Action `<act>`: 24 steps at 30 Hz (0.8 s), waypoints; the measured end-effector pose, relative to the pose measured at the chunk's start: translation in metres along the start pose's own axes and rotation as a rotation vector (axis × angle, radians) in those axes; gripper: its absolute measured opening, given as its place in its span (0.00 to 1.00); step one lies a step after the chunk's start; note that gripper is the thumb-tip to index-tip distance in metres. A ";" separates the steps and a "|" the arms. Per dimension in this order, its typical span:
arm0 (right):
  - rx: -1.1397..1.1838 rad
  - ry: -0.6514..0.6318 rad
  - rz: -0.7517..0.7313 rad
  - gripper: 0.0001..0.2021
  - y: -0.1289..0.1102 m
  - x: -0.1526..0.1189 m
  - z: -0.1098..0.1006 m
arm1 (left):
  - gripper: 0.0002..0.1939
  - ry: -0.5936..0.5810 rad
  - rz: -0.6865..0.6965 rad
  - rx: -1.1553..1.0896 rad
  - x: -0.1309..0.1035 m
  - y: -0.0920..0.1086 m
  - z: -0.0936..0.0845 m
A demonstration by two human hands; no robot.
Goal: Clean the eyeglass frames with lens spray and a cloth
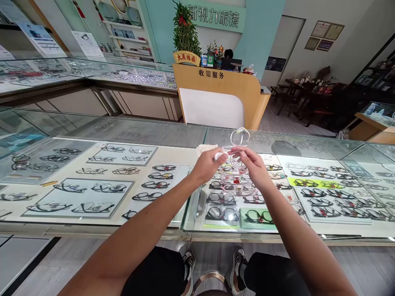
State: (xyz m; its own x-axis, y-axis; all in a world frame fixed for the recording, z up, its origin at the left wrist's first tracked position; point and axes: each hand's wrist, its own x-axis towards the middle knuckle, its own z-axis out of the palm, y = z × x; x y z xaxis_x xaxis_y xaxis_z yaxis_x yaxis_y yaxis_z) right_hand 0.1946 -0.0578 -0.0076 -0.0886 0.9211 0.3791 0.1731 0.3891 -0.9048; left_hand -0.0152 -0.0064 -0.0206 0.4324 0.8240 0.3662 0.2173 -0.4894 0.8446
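Observation:
Above the glass counter, a pair of clear-framed eyeglasses (240,130) is held up on edge, one rim above the other. My right hand (254,166) is closed, thumb and fingers pinching the eyeglasses. My left hand (206,165) is closed around a small white object (219,156) whose kind I cannot make out; its fingertips are close to the eyeglasses. Just behind the left hand shows a cream-coloured cloth (205,149), partly hidden. Whether it is held or lies on the glass, I cannot tell.
Inside the glass display counter (194,209), several eyeglasses lie in rows on pale boards (92,198). One pair of dark eyeglasses (258,216) rests on a green board. Beyond stands a wooden cashier desk (216,78) with a plant (186,33). A person's head (228,53) shows behind it.

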 end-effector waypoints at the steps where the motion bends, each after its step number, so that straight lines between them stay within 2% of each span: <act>1: 0.003 0.008 0.008 0.20 0.001 0.000 -0.001 | 0.31 0.039 0.002 -0.017 0.002 -0.001 -0.005; 3: 0.019 0.023 0.017 0.19 0.002 0.000 -0.004 | 0.30 0.152 -0.005 -0.036 0.007 -0.006 -0.016; 6: 0.021 0.048 0.012 0.19 0.004 0.002 -0.008 | 0.26 0.386 -0.063 0.008 0.019 -0.021 -0.036; 10: 0.004 0.114 0.001 0.18 0.005 0.004 -0.012 | 0.09 0.643 -0.342 0.073 0.036 -0.056 -0.063; 12: 0.004 0.154 -0.011 0.17 0.008 0.005 -0.013 | 0.12 0.721 -0.477 0.071 0.041 -0.076 -0.075; 15: -0.003 0.193 -0.007 0.17 0.011 0.007 -0.015 | 0.14 0.760 -0.550 0.068 0.044 -0.101 -0.086; 17: -0.001 0.201 -0.001 0.17 0.013 0.007 -0.016 | 0.14 0.766 -0.557 0.077 0.043 -0.110 -0.090; 24: 0.099 0.218 0.007 0.14 0.012 0.008 -0.017 | 0.13 0.760 -0.606 0.093 0.041 -0.119 -0.092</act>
State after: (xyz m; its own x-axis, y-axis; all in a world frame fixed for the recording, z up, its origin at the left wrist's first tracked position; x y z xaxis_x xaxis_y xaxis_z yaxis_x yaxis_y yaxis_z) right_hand 0.2126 -0.0455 -0.0121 0.1281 0.9093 0.3959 0.0746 0.3893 -0.9181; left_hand -0.1042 0.1115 -0.0702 -0.4480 0.8919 0.0619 0.2988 0.0841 0.9506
